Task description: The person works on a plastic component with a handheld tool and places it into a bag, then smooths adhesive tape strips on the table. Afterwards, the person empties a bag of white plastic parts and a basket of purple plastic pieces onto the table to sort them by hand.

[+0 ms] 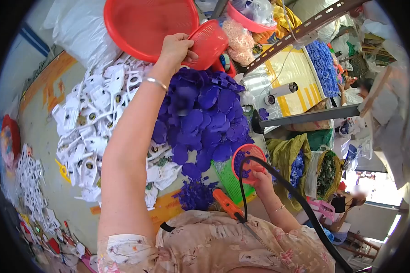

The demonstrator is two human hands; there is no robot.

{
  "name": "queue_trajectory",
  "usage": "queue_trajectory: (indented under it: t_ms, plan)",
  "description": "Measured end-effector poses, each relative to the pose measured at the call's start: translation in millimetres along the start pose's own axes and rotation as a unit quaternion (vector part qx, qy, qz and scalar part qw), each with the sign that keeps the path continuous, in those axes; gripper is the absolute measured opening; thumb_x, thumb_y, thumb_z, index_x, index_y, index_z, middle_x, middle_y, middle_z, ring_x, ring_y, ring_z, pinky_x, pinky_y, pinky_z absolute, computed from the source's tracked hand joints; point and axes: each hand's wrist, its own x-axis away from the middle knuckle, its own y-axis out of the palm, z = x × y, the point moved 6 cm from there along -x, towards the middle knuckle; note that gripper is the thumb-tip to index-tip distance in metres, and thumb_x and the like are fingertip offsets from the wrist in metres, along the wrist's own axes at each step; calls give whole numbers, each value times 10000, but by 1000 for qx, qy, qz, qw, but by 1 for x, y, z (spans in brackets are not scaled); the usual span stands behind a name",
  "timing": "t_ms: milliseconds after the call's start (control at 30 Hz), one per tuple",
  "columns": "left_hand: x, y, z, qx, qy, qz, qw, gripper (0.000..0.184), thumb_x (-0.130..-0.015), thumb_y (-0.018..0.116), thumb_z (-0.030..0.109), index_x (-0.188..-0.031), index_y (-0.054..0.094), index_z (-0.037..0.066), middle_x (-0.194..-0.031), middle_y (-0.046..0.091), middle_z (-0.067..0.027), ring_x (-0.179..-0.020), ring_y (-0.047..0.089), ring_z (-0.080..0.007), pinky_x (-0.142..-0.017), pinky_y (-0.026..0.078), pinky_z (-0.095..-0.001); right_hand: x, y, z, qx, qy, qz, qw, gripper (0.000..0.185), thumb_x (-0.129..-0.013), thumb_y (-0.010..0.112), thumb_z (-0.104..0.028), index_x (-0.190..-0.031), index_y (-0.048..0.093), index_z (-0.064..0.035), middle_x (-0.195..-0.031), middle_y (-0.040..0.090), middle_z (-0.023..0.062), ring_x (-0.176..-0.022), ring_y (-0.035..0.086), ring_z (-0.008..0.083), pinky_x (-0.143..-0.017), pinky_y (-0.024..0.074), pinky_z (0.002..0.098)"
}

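Observation:
My left hand (179, 49) reaches far forward, its fingers closed round the rim of a small red plastic basket (210, 43), which is tilted beside a large red basin (152, 27). Close to my body, my right hand (262, 181) grips a second small red basket (255, 152) with purple bits inside. Between the hands lies a heap of flat purple plastic pieces (200, 120). A green perforated basket (230, 179) lies beside the right-hand basket. Small purple scraps (193, 193) are piled near my lap, by an orange-handled tool (228, 204).
White plastic parts (95, 123) are heaped left of the purple pieces. A black cable (296, 193) arches past my right arm. Metal bars (312, 116) cross at the right. Sacks of parts (289, 154) stand there, and another person (346, 204) is farther off.

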Motion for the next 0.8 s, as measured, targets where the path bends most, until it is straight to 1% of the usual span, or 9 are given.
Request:
queue_trajectory:
  t_ms: [67,100,233,300,367,433,500,667,800]
  plan:
    - [57,-8,24,36,27,2,999,242,-971,579,202,-1032,665,-16,-666,652,-74,-547,659,-181,-482,505,-269,3,4,-5,7,-5,-14,1000,469,-848,537,-34,-1311,512,44,-1271,609,136,-1081,651,280,-971,550,475]
    - [89,-14,31,66,35,15,997,264,-974,578,224,-1025,667,-20,-671,651,-75,-564,664,-184,-500,515,-276,5,13,-11,-13,-18,-9,1000,484,-842,537,-40,-1319,506,38,-1272,618,134,-1068,660,265,-882,584,441]
    - [217,-51,12,93,74,82,989,377,-992,558,324,-980,672,-35,-735,656,-71,-634,677,-187,-583,540,-297,5,6,-22,29,-23,28,999,316,-844,571,-76,-1155,607,-27,-1001,689,64,-754,670,179,-503,475,288]
    - [272,-85,-23,-131,52,162,977,319,-974,592,272,-938,663,-37,-757,647,-63,-658,658,-170,-615,517,-291,-13,-17,-17,101,-29,18,994,357,-844,556,-73,-1198,582,-31,-1056,695,69,-832,686,206,-575,520,326]
    - [340,-86,-22,-274,159,180,931,223,-899,674,190,-830,612,-13,-726,594,-97,-624,554,-211,-610,438,-366,-7,-22,-15,63,-8,6,998,369,-844,551,-64,-1212,574,-53,-1059,695,65,-846,688,207,-630,534,342]
    - [396,-89,-36,-343,214,190,895,101,-818,670,31,-886,604,-2,-790,577,-125,-696,571,-276,-629,455,-386,6,-16,-19,38,-21,28,999,364,-843,549,-59,-1206,578,-55,-1040,695,64,-834,686,205,-641,529,349]
    - [439,-92,-43,-434,292,182,833,223,-774,610,-59,-985,596,11,-953,593,-158,-800,590,-354,-669,479,-428,35,-31,-12,12,-38,46,998,353,-842,547,-58,-1193,581,-55,-1017,694,66,-822,683,206,-649,524,355]
    - [509,-101,-56,-501,288,115,807,369,-758,579,-106,-1108,574,10,-1047,566,-232,-884,604,-428,-705,498,-480,97,-67,21,-52,-79,69,993,314,-837,547,-76,-1147,589,-51,-949,696,94,-754,668,219,-600,495,343]
    - [528,-115,-55,-487,301,73,816,343,-816,606,-91,-1144,557,-6,-1088,568,-236,-798,618,-388,-640,507,-434,174,-92,45,-74,-66,146,984,250,-825,559,-77,-1073,584,-51,-886,676,101,-698,646,223,-553,476,339]
